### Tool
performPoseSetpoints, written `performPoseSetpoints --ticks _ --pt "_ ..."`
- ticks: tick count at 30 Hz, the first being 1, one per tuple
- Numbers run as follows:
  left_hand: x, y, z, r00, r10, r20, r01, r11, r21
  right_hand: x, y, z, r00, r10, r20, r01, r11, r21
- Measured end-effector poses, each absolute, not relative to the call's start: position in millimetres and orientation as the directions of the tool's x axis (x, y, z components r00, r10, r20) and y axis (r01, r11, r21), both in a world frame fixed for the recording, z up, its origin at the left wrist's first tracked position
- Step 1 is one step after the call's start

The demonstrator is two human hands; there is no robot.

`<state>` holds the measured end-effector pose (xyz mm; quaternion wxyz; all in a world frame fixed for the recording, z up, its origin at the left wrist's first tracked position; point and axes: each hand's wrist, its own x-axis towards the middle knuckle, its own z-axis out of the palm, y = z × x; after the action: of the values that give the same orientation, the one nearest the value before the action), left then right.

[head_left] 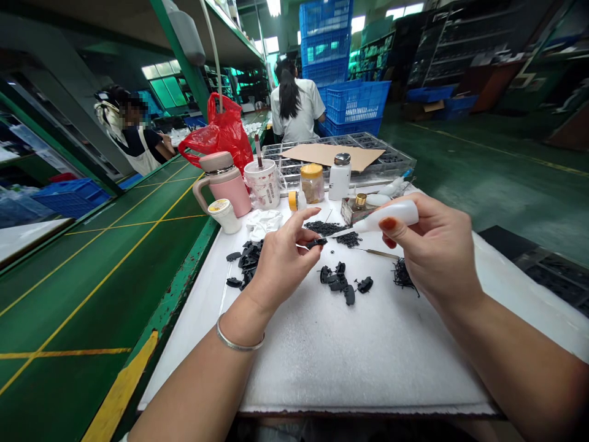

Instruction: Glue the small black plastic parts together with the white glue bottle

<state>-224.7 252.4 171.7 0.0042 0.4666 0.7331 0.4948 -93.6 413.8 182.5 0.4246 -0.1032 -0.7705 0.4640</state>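
Note:
Between thumb and finger my left hand [288,255] pinches a small black plastic part [316,244]. My right hand [432,239] is closed around a white squeeze bottle [396,213], tilted so its thin nozzle points left, close to the black part; I cannot tell if they touch. Beneath the bottle lie two piles of tiny black rings, a larger pile [324,228] and a smaller pile [350,239]. Black parts form a heap [248,261] beside my left hand and a looser group [338,279] in the middle. Thin black pieces [403,274] lie under my right hand.
A pink mug [232,190], a lidded tub [224,216], a plastic cup [263,184], a yellow-lidded jar [311,183] and a white pump bottle [340,178] line the back. A metal tool [380,253] lies centre-right. Left runs a green conveyor [115,264]. Two people sit beyond.

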Motion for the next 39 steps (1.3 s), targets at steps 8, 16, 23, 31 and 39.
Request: performPoseSetpoints --ticks 8,16,23,31,39 --pt "-224.6 252.6 171.3 -0.575 0.687 0.445 0.672 0.086 0.736 -93.8 412.9 183.4 -0.615 0.560 0.555 -0.237 0.540 -0.807" --pt "-225.4 252.3 170.9 -0.578 0.691 0.434 0.658 0.079 0.749 -97.0 415.6 180.5 -0.607 0.629 0.486 -0.333 0.354 -0.874" --pt "-223.2 254.9 172.3 -0.621 0.725 0.298 0.390 -0.045 0.920 -103.7 423.0 185.7 -0.672 0.712 0.202 -0.434 -0.159 -0.887" --pt "-220.0 257.2 176.5 -0.658 0.726 0.199 0.041 -0.230 0.972 -107.4 409.6 176.4 -0.899 0.438 0.015 -0.104 -0.181 -0.978" --pt "-213.3 261.9 169.8 -0.651 0.746 0.141 -0.024 -0.205 0.978 -105.3 395.0 171.2 -0.845 0.385 0.372 -0.126 0.532 -0.837"
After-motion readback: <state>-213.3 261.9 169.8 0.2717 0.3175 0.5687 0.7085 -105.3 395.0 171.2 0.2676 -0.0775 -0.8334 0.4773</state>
